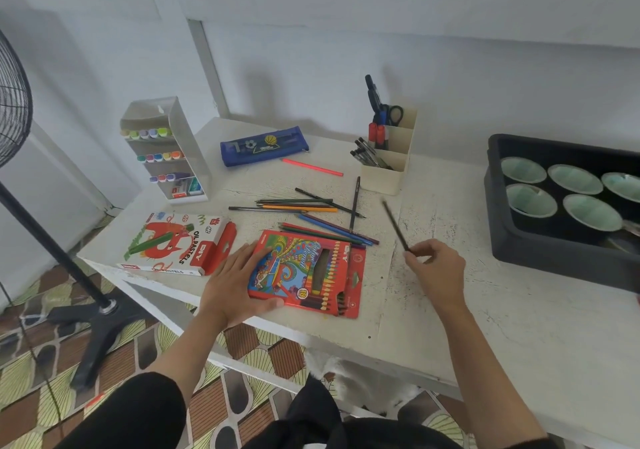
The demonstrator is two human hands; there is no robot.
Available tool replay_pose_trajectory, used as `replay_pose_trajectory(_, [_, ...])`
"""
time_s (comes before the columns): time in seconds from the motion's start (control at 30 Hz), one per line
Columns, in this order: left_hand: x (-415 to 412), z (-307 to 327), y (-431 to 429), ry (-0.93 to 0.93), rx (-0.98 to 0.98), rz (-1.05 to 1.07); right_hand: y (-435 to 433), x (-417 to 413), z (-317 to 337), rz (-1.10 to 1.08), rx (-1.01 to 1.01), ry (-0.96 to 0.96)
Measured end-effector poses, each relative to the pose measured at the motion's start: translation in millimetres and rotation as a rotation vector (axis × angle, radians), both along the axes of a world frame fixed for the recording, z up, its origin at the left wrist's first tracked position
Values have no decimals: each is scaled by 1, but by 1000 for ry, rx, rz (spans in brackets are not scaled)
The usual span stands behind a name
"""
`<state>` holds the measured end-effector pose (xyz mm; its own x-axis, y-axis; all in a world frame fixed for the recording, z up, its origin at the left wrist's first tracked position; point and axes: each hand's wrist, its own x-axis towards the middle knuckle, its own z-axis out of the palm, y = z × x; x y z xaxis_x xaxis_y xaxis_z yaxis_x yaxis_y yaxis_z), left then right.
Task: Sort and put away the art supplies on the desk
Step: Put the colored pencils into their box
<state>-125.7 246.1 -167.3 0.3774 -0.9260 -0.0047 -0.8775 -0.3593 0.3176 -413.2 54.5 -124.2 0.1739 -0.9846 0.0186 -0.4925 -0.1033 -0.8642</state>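
Observation:
A red colour pencil box (304, 272) lies near the front edge of the white desk (485, 310), with its flap open on the right. My left hand (235, 282) grips the box's left side, thumb under its front edge. My right hand (438, 268) pinches a dark pencil (394, 225) that points up and away, right of the box. Several loose colour pencils (311, 213) lie scattered behind the box. A pink pencil (311, 166) lies farther back.
An oil pastels box (169, 244) lies to the left. Behind stand a marker rack (166, 150), a blue pencil pouch (263, 145) and a cream pen organiser (388, 150). A dark tray (519, 240) with green bowls sits at the right. A fan stand (69, 265) is on the floor, left.

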Motion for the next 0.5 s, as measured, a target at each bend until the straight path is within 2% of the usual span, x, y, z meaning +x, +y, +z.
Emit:
replay_pose_trajectory(0.1, [-1,1,0,10,-12,3,3,-3,16,-44,164,-304])
replay_pose_trajectory(0.3, [-2,2,0,3,-10,5,3,-8,22,-138,401,-684])
replay_pose_trajectory(0.5, [-1,1,-1,1,-4,2,4,-10,13,-241,309,-731])
